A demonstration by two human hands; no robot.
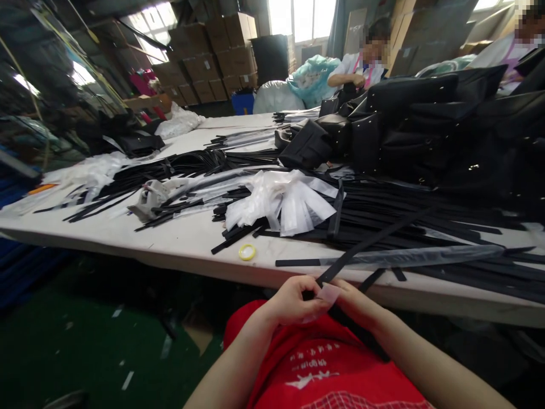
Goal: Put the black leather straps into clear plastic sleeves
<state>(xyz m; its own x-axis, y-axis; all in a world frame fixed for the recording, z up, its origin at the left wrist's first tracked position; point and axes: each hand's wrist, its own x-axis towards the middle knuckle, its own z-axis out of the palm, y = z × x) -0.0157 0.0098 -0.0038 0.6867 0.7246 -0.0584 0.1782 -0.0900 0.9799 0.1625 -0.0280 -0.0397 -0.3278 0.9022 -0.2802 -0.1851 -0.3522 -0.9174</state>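
Left hand (293, 301) and right hand (355, 304) both pinched on black strap (370, 241) end with clear sleeve (328, 293), just below bench (179, 241) edge.

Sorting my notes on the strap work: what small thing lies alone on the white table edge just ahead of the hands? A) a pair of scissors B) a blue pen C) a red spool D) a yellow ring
D: a small yellow ring lies on the bare white table, beyond the left hand and right hand holding a black strap.

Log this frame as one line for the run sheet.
left hand: pinches black strap end | right hand: holds clear sleeve at strap end | table: strap pile, plastic bags, yellow ring
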